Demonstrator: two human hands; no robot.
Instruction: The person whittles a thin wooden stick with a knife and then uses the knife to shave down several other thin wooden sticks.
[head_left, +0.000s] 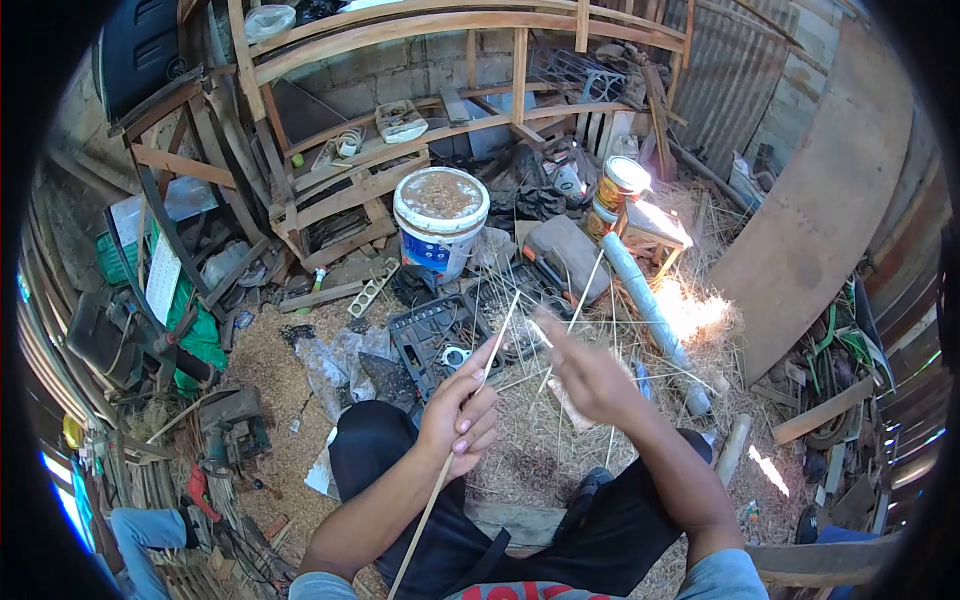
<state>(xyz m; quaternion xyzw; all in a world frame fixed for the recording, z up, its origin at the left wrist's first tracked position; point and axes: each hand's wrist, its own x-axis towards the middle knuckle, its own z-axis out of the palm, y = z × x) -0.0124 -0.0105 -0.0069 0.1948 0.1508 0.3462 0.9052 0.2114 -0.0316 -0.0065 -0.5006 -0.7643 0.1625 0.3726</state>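
Head view. Left hand (460, 420) above the lap, fingers curled closed around a thin pale strip (428, 510); strip slanting from above the fingertips down past the left forearm to the lower edge. Right hand (595, 380) just beside, blurred, fingers reaching toward the strip's upper end; degree of opening and any hold impossible to tell. More pale strips (585, 295) behind and around the right hand.

Writing: red lettering (530, 592) across the shirt front, cut by the lower edge and not legible as a whole word. White bucket (468, 250) with a blue label (425, 250), print too small to read; pale brown matter on top. Beyond the right hand, a stack of two cans (611, 190) with yellow-orange labels, probably printed, wording lost to glare and distance.

Also in view: open dark tool case (408, 345) on the floor (268, 350) among shavings; pale blue pipe (650, 310) slanting near a small wooden stool (660, 225). At lower left, another person's leg (145, 530) in blue trousers.
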